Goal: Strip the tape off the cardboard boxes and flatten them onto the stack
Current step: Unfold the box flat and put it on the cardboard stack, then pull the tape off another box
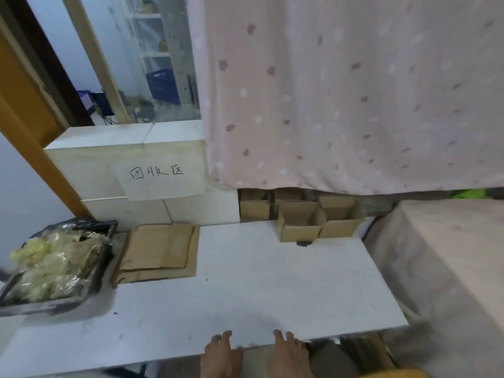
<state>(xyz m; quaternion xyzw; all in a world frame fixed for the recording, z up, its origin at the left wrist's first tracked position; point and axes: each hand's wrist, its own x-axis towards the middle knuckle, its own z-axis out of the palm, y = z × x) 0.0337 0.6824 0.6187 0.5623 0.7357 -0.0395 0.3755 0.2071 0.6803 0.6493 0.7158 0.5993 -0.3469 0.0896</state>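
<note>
A stack of flattened cardboard (161, 251), brown and matte with soft creased edges, lies at the back left of a white table (259, 282), against a white tiled ledge (122, 156). At the back right, several open cardboard boxes (302, 218) stand clustered with flaps raised, partly tucked under a pink spotted curtain (354, 91). Both hands are at the table's near edge: the left hand (221, 356) and right hand (289, 356) lie palm down with fingers relaxed and extended onto the surface, holding nothing. To the left, a black-lined bin (54, 266) holds crumpled, glossy yellowish tape and wrapping. A handwritten paper sign (161, 175) is stuck on the ledge.
</note>
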